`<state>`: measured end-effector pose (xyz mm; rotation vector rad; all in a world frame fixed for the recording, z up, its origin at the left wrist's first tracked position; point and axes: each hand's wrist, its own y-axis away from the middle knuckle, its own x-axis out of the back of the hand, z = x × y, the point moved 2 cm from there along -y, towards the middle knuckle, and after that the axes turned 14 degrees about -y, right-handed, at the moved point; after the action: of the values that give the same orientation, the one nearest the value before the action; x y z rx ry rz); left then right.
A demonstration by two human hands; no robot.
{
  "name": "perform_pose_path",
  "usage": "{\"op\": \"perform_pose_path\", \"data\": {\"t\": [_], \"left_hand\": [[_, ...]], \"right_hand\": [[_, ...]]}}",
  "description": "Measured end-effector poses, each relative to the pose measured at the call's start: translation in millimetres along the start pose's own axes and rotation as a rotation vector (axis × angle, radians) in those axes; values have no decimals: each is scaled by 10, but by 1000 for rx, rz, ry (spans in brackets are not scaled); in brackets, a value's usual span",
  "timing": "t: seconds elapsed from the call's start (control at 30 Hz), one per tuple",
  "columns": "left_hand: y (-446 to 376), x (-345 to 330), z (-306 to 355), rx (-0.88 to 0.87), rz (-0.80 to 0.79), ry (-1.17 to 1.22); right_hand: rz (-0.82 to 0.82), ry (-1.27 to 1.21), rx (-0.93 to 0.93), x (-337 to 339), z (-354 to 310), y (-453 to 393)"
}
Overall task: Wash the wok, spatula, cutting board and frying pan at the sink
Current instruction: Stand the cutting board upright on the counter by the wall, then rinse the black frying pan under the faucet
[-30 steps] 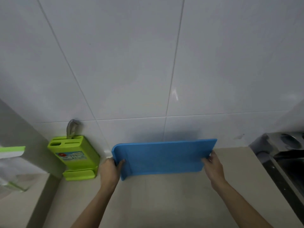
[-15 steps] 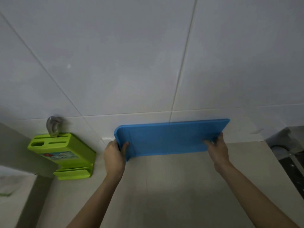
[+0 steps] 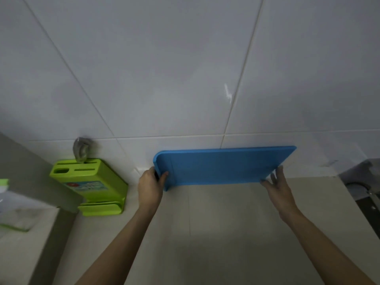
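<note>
Cutting board (image 3: 222, 166): blue, on its long edge on the tabletop (image 3: 216, 223), against the tiled wall (image 3: 164, 79).
My left hand (image 3: 150, 187): grips its left end.
My right hand (image 3: 277, 188): fingers straight, touching its right end.
Knife block (image 3: 92, 182): green, left of board.

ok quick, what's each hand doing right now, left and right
Left hand: grips the left end of the blue cutting board, thumb on its front face.
Right hand: open, straight fingers against the board's lower right corner.
</note>
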<state>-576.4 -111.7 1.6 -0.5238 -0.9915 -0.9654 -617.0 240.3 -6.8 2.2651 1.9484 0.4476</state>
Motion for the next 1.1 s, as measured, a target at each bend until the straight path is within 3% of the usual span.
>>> {"op": "perform_pose_path", "data": {"t": [0.23,0.47,0.67,0.87,1.0,1.1], "left_hand": [[702,52,-440,44,-281,-52],[2217,452,-777,17,-337,23],[3234,917,-1461,178,-208,84],[3884,1699,-2392,455,125,131],[4097,2243,-2922,533,350,124],[4097,2570,-3377,518,388,25]], "right_hand": [[-199,191,-125,79,801,942],[-588,258,-53,-375,886,2094],[-844,273,32,-1087,492,2886],[-1084,347,103,-1998,315,3692],[-1136,372,103,-2675,394,4112],[-1075,348,90,-3184,452,4355]]}}
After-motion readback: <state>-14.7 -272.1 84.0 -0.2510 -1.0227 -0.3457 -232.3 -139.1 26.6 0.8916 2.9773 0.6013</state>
